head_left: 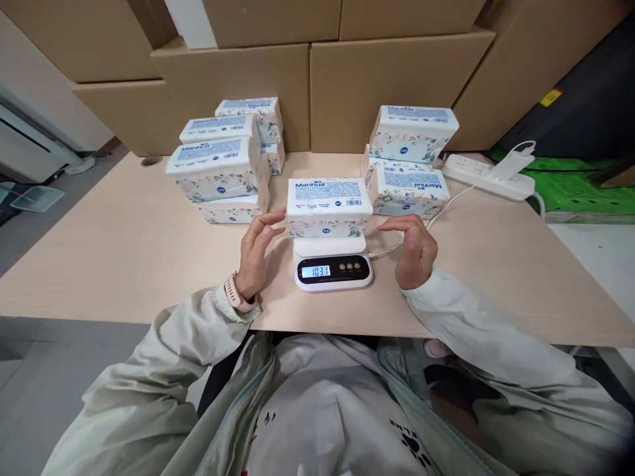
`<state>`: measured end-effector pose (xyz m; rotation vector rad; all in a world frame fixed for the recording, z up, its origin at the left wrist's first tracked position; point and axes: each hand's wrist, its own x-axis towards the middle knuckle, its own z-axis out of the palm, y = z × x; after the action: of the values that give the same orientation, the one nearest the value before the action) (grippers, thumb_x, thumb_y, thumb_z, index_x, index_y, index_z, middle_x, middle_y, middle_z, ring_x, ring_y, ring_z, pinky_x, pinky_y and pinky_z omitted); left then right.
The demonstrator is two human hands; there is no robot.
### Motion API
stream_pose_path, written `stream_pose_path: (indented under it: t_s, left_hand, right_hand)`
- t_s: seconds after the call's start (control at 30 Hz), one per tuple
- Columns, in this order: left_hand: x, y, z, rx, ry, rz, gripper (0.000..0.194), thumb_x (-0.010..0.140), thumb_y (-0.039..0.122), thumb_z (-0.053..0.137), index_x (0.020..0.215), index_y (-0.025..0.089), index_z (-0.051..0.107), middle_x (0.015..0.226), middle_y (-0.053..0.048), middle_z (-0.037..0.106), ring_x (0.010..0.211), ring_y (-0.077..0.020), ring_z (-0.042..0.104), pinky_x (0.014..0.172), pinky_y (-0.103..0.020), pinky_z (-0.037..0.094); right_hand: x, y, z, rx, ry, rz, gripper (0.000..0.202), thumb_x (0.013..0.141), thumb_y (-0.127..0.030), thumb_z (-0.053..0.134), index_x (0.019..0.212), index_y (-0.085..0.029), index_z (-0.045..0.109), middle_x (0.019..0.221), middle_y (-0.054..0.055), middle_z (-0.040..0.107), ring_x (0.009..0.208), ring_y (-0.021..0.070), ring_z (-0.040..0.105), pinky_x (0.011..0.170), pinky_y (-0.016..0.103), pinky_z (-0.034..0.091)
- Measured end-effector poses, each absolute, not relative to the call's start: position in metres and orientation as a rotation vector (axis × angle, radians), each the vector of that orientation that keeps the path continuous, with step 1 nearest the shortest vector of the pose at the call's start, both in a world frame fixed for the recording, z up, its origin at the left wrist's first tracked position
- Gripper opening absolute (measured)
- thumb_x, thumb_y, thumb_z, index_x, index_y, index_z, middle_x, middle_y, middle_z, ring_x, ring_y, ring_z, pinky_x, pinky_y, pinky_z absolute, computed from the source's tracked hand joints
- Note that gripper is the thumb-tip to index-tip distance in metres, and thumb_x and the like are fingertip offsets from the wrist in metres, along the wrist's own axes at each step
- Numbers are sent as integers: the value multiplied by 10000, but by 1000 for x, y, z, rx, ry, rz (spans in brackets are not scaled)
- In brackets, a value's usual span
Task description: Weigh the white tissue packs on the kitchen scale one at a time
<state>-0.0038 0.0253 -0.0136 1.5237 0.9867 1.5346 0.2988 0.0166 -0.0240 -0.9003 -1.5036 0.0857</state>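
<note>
The centre pack (329,223) (its smallest print (320,193) unreadable) hides part of the scale (333,272), while upper cartons (272,21) are cropped.

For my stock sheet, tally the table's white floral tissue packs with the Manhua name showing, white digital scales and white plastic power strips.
White floral tissue packs, Manhua name showing: 6
White digital scale: 1
White plastic power strip: 1
Total: 8

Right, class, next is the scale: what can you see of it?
The scale is white and plastic-looking, with a raised platform and a glossy black panel in front. The panel carries a lit display, reading what looks like 103.1, and three gold-coloured buttons. It sits flat on the table, facing the wearer. A Manhua pack rests on top, hiding the rear. A white cable meets its right side.
</note>
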Motion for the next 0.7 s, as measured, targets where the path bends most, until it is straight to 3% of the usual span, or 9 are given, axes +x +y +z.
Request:
stream_pose_path:
  t_s: [0.57, 0.7]
  left_hand:
    - [2, 17, 10, 1447, 1023, 1558, 302, 1029, 501, 630, 1186, 291, 780, 1436, -64, 730, 1419, -305, 638, 1121, -503, 606]
    - [10, 32, 27, 1654, 1018, 1532, 334, 971, 415, 773, 1274, 283, 733, 1463, -91, 693, 1422, -341, 620, 1137, -544, 591]
  right_hand:
    - [302, 10, -15, -1005, -1552, 327, 396, 1094, -339, 418, 1057, -315, 811, 998, 63, 789, 999, 277, 750, 844, 489, 604]
    - [296, 25, 2, -1041, -1616, 271, 189, 953, -372, 707, 1118, -288, 745, 1152, 60, 761, 994, 258, 737, 851, 465, 629]
